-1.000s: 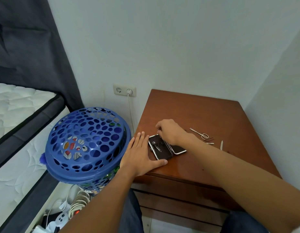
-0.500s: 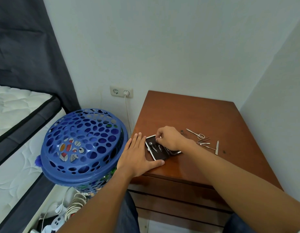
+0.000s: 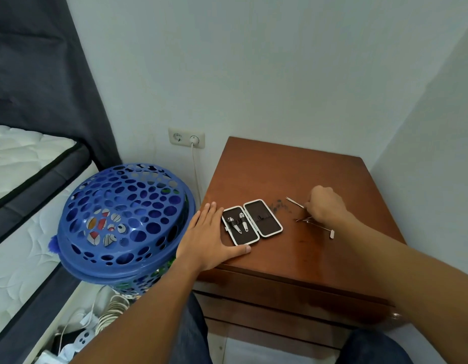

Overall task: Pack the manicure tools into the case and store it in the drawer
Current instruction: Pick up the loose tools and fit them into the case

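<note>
The manicure case [image 3: 264, 219] lies open on the brown nightstand [image 3: 285, 169]. Two metal clippers [image 3: 239, 223] sit strapped in its left half; the right half holds nothing. My left hand [image 3: 207, 237] rests flat and open beside the case, thumb touching its near corner. My right hand [image 3: 324, 206] is curled over the loose tools to the right, fingertips pinched on the handle end of the small scissors [image 3: 294, 201]. Thin metal picks [image 3: 303, 219] and a flat-ended tool [image 3: 331, 233] lie by that hand. Shut drawer fronts [image 3: 280, 306] sit below the top.
A blue perforated basket [image 3: 122, 219] stands close against the nightstand's left side. A white cable [image 3: 196, 174] runs down from the wall socket [image 3: 186, 137]. A mattress [image 3: 22, 179] lies at far left. White walls close in behind and to the right.
My right hand has left the case and moved right onto the loose tools, uncovering the open case. My left hand has stayed beside the case.
</note>
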